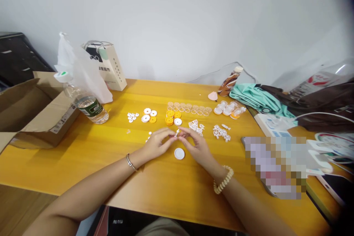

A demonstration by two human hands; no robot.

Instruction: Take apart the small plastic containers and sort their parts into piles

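Note:
At the middle of the table, my left hand (159, 143) and my right hand (195, 145) meet fingertip to fingertip. Pinched between them is a small, slim white plastic piece (177, 132), held upright and slightly tilted. Just below the fingers a round white disc (179, 153) lies flat on the table. Beyond the hands are yellow discs (169, 121) and a white disc (177, 122). A pile of white openwork plastic pieces (195, 127) is near my right fingers. Small white round bits (149, 133) are partly hidden behind my left hand.
A row of clear cups (189, 108) stands at the back, with assembled white-and-orange pieces (230, 109) to its right. On the left are a water bottle (90, 107) and an open cardboard box (49, 114). A blurred-out phone (273, 169) and a white power strip (272, 125) lie right.

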